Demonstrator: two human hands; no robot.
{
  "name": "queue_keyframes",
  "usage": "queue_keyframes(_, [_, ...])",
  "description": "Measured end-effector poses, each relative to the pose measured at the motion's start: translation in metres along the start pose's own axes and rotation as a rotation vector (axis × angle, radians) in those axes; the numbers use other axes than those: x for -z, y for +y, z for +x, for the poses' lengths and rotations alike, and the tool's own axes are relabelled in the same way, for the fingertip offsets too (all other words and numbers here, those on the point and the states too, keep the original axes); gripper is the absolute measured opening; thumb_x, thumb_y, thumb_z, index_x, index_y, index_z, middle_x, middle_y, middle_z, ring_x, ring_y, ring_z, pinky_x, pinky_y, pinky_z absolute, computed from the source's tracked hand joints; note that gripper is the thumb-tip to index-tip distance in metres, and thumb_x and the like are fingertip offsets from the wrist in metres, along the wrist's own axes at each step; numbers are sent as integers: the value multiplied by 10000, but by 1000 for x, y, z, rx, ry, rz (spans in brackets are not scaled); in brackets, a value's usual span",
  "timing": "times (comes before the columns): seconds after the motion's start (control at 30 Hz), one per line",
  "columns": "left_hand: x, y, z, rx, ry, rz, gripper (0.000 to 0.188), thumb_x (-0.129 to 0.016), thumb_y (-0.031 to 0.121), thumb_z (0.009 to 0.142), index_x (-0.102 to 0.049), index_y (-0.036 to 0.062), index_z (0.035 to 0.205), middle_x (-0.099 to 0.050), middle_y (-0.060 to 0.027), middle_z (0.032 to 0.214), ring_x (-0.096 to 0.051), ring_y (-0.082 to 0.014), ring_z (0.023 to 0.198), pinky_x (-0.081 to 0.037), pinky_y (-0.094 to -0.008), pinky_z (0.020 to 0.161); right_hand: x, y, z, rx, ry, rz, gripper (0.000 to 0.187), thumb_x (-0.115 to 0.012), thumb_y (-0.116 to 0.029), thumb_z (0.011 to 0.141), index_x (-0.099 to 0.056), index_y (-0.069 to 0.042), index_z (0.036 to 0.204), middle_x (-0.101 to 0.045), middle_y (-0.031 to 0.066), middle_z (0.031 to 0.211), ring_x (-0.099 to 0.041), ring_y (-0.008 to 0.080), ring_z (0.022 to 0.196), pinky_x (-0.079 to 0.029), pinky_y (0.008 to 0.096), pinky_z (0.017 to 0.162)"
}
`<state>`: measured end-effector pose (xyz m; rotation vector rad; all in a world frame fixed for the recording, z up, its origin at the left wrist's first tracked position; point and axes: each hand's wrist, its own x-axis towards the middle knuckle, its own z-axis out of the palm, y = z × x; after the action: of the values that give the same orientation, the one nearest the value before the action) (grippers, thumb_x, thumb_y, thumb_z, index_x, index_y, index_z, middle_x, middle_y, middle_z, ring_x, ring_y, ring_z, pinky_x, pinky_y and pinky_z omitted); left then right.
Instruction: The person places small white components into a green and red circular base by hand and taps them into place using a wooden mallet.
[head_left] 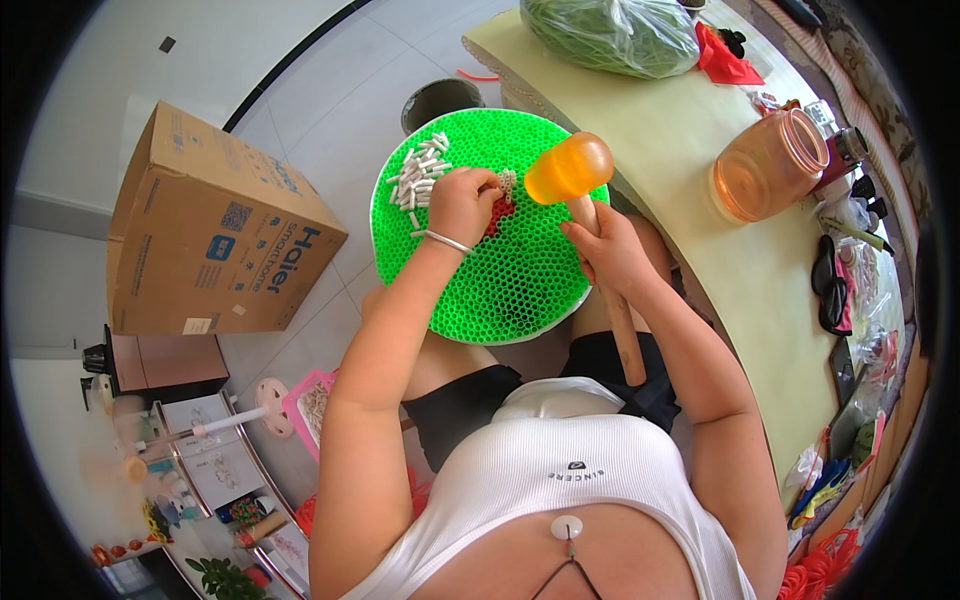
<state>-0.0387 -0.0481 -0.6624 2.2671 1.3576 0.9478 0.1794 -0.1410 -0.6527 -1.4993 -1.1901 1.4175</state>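
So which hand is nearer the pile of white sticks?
Left. The left hand is just beside the pile of white sticks, to its right; the right hand is farther off, gripping the mallet by the right edge of the green board.

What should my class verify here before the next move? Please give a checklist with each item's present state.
1. Mallet held: ok, the right hand is wrapped around its handle.
2. Left hand away from the red pieces: not ok, its fingertips are right beside them.
3. White sticks within reach: ok, they lie loose in a pile next to the left hand.
4. Green honeycomb disc firmly supported: cannot tell, its underside is hidden.
5. Red pieces seated in the holes: cannot tell, they are too small and partly covered.
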Motion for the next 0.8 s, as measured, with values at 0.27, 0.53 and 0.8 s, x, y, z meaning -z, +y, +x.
queue_keyframes(0.27, [-3, -4, -1, 48, -9, -93, 77, -737, 48, 702, -684, 21, 752, -660, -147, 737, -640, -323, 727, -519, -408, 676, -1, 1, -1, -4, -2, 20, 268, -644, -223, 932, -502, 3, 933, -523, 22, 626, -514, 106, 448, -411, 282, 397])
queue_keyframes(0.53, [-6, -8, 7, -153, -78, 177, 52, -692, 75, 746, -659, 38, 761, -612, -159, 731, -606, -358, 734, -505, -449, 679, -2, -5, -1, -7, -1, -44, 285, -647, -239, 928, -498, 4, 917, -536, 40, 631, -522, 117, 455, -418, 294, 411])
queue_keyframes(0.8, [46, -41, 4, -42, 149, 190, 144, -726, 115, 746, -736, 66, 881, -669, -121, 801, -655, -283, 749, -532, -376, 685, -13, -72, -17, 226, -3, -310, 354, -678, -287, 898, -491, 11, 942, -587, 168, 715, -605, 263, 616, -488, 392, 579])
